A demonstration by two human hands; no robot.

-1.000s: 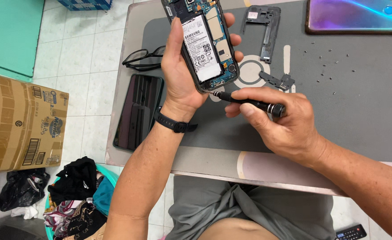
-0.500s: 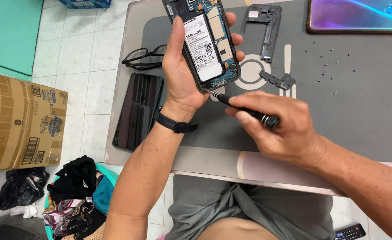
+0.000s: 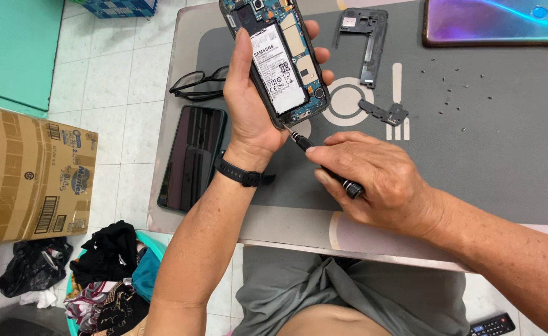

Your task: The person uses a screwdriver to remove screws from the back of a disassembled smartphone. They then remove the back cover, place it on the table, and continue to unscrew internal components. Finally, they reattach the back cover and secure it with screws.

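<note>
My left hand (image 3: 252, 106) holds an opened smartphone (image 3: 280, 59) upright above the table, back cover off, its white battery and circuit boards showing. My right hand (image 3: 380, 177) grips a small black screwdriver (image 3: 324, 163) whose tip touches the phone's lower left corner. A black band sits on my left wrist.
A grey work mat (image 3: 473, 155) covers the table. On it lie a black plastic frame piece (image 3: 367, 43), a small bracket (image 3: 383, 113), several tiny screws (image 3: 460, 93), a purple phone (image 3: 498, 22), glasses (image 3: 196, 84) and a dark phone (image 3: 193, 155). A cardboard box (image 3: 31, 174) stands on the floor at left.
My right hand has rolled over the screwdriver, now covering more of its handle. The tip stays at the phone's lower corner. My left hand holds still.
</note>
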